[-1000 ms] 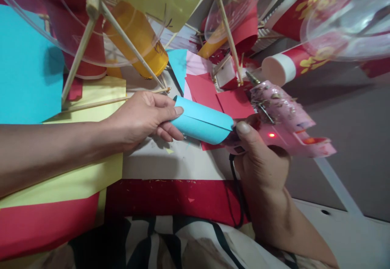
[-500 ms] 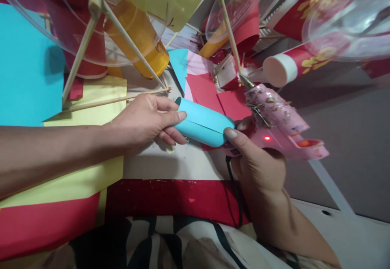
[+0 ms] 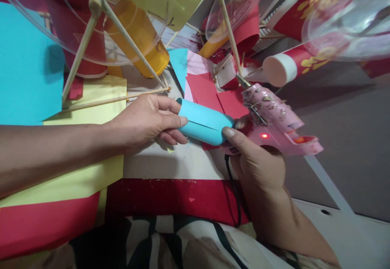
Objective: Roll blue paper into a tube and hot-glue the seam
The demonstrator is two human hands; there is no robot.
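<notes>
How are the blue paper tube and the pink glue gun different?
The blue tube is plain and rolled, while the glue gun is pink and lumpy with stuck-on bits. The glue gun has a glowing red light; the blue tube shows none. The left hand holds the blue tube, but not the glue gun. Both touch the right hand.

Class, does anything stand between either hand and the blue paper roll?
Nothing visible does. The left hand pinches one end of the blue paper roll; the right hand, holding the glue gun, has its thumb on the other end.
</notes>
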